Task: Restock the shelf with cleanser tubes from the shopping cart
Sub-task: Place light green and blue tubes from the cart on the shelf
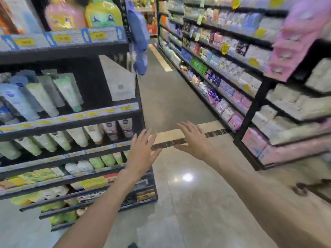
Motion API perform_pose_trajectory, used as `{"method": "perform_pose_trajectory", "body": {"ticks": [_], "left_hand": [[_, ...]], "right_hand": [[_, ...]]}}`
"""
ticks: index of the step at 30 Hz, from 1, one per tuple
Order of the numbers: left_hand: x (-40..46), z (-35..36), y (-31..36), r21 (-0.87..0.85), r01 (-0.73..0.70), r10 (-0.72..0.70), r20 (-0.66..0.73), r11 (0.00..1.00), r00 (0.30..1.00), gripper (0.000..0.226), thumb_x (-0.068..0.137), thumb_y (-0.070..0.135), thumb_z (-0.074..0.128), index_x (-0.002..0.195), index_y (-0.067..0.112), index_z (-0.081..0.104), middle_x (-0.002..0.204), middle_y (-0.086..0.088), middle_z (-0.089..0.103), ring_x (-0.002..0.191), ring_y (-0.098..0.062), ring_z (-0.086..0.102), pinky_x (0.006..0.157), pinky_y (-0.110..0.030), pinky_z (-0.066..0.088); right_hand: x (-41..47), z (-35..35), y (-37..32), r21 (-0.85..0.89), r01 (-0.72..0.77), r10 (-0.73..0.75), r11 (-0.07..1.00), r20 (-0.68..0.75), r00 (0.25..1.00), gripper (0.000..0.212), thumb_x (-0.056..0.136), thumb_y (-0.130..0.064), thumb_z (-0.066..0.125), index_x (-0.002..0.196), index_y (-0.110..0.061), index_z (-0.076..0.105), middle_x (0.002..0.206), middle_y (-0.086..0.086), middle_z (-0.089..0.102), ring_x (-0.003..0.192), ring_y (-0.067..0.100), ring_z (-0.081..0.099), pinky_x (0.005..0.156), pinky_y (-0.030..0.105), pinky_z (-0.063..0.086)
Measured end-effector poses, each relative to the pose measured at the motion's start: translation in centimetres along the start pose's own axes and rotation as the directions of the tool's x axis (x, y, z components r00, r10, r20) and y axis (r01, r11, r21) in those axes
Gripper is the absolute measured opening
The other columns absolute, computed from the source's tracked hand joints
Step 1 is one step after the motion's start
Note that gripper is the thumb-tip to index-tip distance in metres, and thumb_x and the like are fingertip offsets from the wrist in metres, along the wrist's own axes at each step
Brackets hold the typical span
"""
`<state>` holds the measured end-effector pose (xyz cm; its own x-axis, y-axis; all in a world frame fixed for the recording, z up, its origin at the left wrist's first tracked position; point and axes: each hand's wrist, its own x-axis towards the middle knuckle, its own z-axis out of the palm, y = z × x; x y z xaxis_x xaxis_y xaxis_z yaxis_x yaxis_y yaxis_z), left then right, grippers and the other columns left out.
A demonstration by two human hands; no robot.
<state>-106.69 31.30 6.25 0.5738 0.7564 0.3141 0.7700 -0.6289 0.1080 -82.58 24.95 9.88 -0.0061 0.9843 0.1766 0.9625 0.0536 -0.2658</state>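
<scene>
**Both hands empty, tubes off to your left, cart out of sight**

You are holding both hands out in front of you over the aisle floor point(188, 203), fingers spread and straight, gripping nothing. Your left hand point(143, 151) is hovering just beside the end of the shelf unit point(139, 122); your right hand point(193, 140) is floating further out over the open aisle, well apart from any shelf.

The cleanser tubes point(59, 93) are lying to the left of your fingers, on the tilted tiers of that unit. They are resting cap-down, their long axes leaning back from the shelf lip and fanning up and away from you. More tubes are sitting on the tier below, close to your left hand's fingertips.

The shopping cart is not showing anywhere in this view, so you cannot tell from here which way the fresh stock lies. The picture is also blurring, which suggests your head is turning.

Judging by position, your left hand is the nearer one for anything on the shelf; you would likely need to locate the cart first, since neither hand is carrying a tube.
</scene>
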Motion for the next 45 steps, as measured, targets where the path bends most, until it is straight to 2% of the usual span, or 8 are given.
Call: {"method": "perform_pose_trajectory", "body": {"ticks": [9, 16, 22, 26, 33, 39, 42, 45], "left_hand": [[3.6, 7.5, 19.6, -0.221, -0.292, 0.314, 0.071, 0.93, 0.947, 0.064, 0.103, 0.055, 0.046, 0.157, 0.022, 0.04, 0.167, -0.005, 0.033, 0.157, -0.025, 0.023, 0.128, -0.048, 0.013], [9.8, 14.5, 36.9, -0.376, -0.493, 0.565, 0.107, 0.784, 0.818, 0.063, 0.102, 0.053, 0.051, 0.156, 0.022, 0.042, 0.165, -0.005, 0.037, 0.156, -0.026, 0.027, 0.127, -0.048, 0.017], [15.7, 19.5, 50.8, -0.483, -0.624, 0.756, 0.13, 0.614, 0.642, 0.071, 0.099, 0.064, 0.032, 0.15, 0.018, 0.051, 0.158, -0.007, 0.047, 0.149, -0.029, 0.038, 0.121, -0.05, 0.031], [19.8, 22.1, 59.7, -0.523, -0.689, 0.846, 0.13, 0.502, 0.517, 0.067, 0.099, 0.06, 0.037, 0.144, 0.014, 0.056, 0.149, -0.009, 0.056, 0.141, -0.031, 0.049, 0.117, -0.05, 0.039], [25.1, 26.7, 72.6, -0.611, -0.704, 0.924, 0.139, 0.362, 0.355, 0.07, 0.1, 0.064, 0.031, 0.154, 0.021, 0.044, 0.16, -0.003, 0.044, 0.15, -0.024, 0.036, 0.121, -0.048, 0.032], [29.3, 31.9, 82.7, -0.653, -0.67, 0.931, 0.172, 0.352, 0.321, 0.073, 0.1, 0.066, 0.029, 0.155, 0.019, 0.042, 0.159, -0.006, 0.044, 0.148, -0.028, 0.039, 0.119, -0.05, 0.034], [31.5, 34.3, 88.0, -0.657, -0.669, 0.934, 0.176, 0.347, 0.312, 0.077, 0.102, 0.07, 0.023, 0.156, 0.019, 0.042, 0.164, -0.005, 0.038, 0.154, -0.025, 0.03, 0.123, -0.049, 0.028], [33.8, 36.1, 93.5, -0.628, -0.678, 0.922, 0.22, 0.383, 0.318, 0.066, 0.105, 0.06, 0.038, 0.159, 0.021, 0.038, 0.168, -0.002, 0.031, 0.157, -0.024, 0.022, 0.128, -0.046, 0.02]], "right_hand": [[-16.4, -2.7, 15.3, -0.058, -0.346, 0.346, 0.937, -0.01, 0.938, 0.091, 0.091, -0.061, 0.064, 0.162, -0.024, 0.02, 0.167, 0.004, 0.024, 0.155, 0.027, 0.018, 0.125, 0.049, 0.018], [-27.0, -5.4, 27.2, -0.043, -0.673, 0.671, 0.738, -0.056, 0.74, 0.091, 0.09, -0.061, 0.065, 0.161, -0.02, 0.024, 0.163, 0.005, 0.03, 0.151, 0.027, 0.026, 0.12, 0.05, 0.025], [-33.9, -7.9, 36.5, -0.011, -0.842, 0.837, 0.54, -0.094, 0.538, 0.089, 0.089, -0.061, 0.067, 0.159, -0.024, 0.027, 0.16, 0.003, 0.033, 0.149, 0.025, 0.03, 0.119, 0.045, 0.024], [-37.0, -9.6, 42.5, -0.003, -0.917, 0.911, 0.398, -0.117, 0.396, 0.089, 0.09, -0.062, 0.065, 0.159, -0.02, 0.027, 0.16, 0.004, 0.035, 0.15, 0.026, 0.03, 0.119, 0.049, 0.025], [-41.2, -11.7, 52.0, 0.05, -0.98, 0.97, 0.193, -0.16, 0.183, 0.09, 0.092, -0.066, 0.059, 0.161, -0.02, 0.024, 0.162, 0.005, 0.033, 0.15, 0.026, 0.03, 0.121, 0.048, 0.028], [-44.0, -13.4, 62.2, 0.108, -0.984, 0.975, 0.139, -0.188, 0.117, 0.085, 0.092, -0.062, 0.062, 0.159, -0.019, 0.03, 0.159, 0.005, 0.037, 0.146, 0.027, 0.035, 0.119, 0.048, 0.031], [-45.3, -14.3, 68.2, 0.127, -0.984, 0.979, 0.128, -0.173, 0.105, 0.086, 0.093, -0.061, 0.062, 0.16, -0.02, 0.027, 0.16, 0.006, 0.035, 0.147, 0.028, 0.034, 0.121, 0.048, 0.029], [-46.7, -15.2, 74.3, 0.157, -0.981, 0.988, 0.116, -0.121, 0.098, 0.087, 0.093, -0.062, 0.06, 0.161, -0.021, 0.025, 0.161, 0.005, 0.033, 0.148, 0.029, 0.033, 0.121, 0.047, 0.027]]}}
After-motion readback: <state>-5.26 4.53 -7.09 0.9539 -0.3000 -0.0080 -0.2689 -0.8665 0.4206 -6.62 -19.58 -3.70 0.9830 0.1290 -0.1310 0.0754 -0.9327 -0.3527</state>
